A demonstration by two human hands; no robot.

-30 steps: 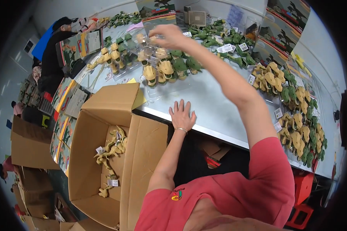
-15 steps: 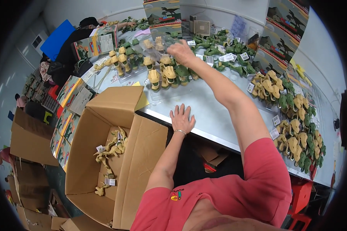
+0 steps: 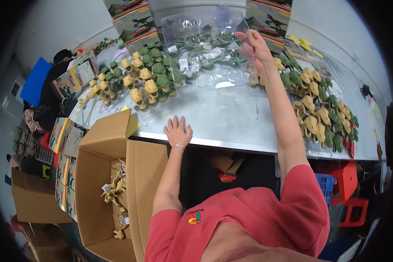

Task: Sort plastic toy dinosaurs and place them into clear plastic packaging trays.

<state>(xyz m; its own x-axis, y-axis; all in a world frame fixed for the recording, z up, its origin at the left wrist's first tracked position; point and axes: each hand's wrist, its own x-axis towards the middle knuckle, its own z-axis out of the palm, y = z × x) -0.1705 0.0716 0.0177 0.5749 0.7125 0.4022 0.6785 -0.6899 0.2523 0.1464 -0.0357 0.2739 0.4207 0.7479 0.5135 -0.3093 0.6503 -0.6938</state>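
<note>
My right hand [image 3: 258, 49] is raised over the far part of the table, fingers closed on the edge of a clear plastic tray [image 3: 222, 78]. The tray is tilted up, and green toys show through it. My left hand [image 3: 177, 132] rests flat with spread fingers at the near table edge, holding nothing. Beyond it, left of the raised tray, tan dinosaur toys [image 3: 150, 87] and green dinosaur toys [image 3: 164, 81] stand in rows in clear packaging. More tan dinosaur toys [image 3: 311, 124] lie heaped with green ones [image 3: 329, 114] at the right.
An open cardboard box [image 3: 98, 174] with several tan toys inside stands at my left. Printed boxes [image 3: 65, 187] are stacked beside it. Tall printed box stacks [image 3: 269, 17] rise behind the table. Red stools [image 3: 353, 212] stand below at right. Another person's dark sleeve [image 3: 52, 83] shows far left.
My right hand has moved right from above the rows of toys, and the clear tray is now spread out in its grip. The view has turned right. My left hand stays on the table edge.
</note>
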